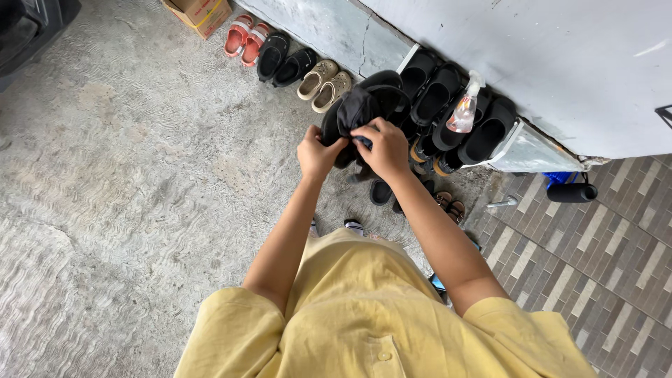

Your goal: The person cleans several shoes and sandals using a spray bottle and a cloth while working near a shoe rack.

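Black shoe (355, 112) is held up above the concrete floor (140, 175), in front of the shoe rack (518, 143) by the wall. Left hand (318, 152) and right hand (383, 147) both close around it.

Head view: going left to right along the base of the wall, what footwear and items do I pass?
Cardboard box → pink sandals → black shoes → beige clogs → black shoe held in both hands → spray bottle → black clog.
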